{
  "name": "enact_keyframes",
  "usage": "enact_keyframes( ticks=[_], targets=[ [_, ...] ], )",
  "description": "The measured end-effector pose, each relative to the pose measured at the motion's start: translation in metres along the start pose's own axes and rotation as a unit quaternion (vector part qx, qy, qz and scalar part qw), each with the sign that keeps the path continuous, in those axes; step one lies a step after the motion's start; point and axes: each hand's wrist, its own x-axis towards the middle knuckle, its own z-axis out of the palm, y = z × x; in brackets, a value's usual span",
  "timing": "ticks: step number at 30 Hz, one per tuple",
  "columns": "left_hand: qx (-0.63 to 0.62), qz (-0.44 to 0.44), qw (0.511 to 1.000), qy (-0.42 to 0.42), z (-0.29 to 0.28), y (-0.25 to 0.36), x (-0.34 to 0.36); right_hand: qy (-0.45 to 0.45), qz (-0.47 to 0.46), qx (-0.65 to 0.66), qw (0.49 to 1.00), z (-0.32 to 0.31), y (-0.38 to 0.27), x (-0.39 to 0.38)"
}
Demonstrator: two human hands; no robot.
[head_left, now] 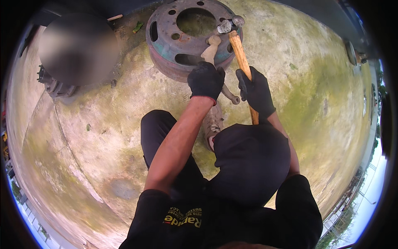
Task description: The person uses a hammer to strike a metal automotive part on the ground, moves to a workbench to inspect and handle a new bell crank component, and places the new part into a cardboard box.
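Observation:
My left hand (206, 80), in a black glove, is closed around a tan, dirt-coated metal arm (211, 49). The arm's knobbed upper end lies over the near part of a rusty steel wheel rim (163, 50), and its lower end, with a small eye, sticks out below my fist. In my right hand (258, 92), also gloved, is the wooden handle of a ball-peen hammer (240, 54). The worn hammer head is over the right side of the rim, next to the arm's upper end; whether it touches the rim I cannot tell. The rim lies flat, its centre hole facing up.
Stained concrete floor (112, 137) spreads around me. A toothed metal part (60, 88) stands at the left, partly hidden by a blurred round patch. A short stick (115, 17) and a leaf (138, 27) lie near the rim. My shoe (213, 124) is just below the arm.

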Motion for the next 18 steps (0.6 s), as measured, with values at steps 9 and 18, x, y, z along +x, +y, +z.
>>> enact_keyframes(
  ticks=[9, 18],
  targets=[
    [-0.235, -0.051, 0.965, -0.104, -0.003, -0.014, 0.008, -0.028, 0.045, -0.037, 0.998, -0.012, -0.009, -0.008],
    [-0.207, -0.046, 0.977, 0.018, -0.014, -0.035, 0.009, -0.039, 0.089, -0.026, 0.995, -0.015, -0.02, -0.003]
  ],
)
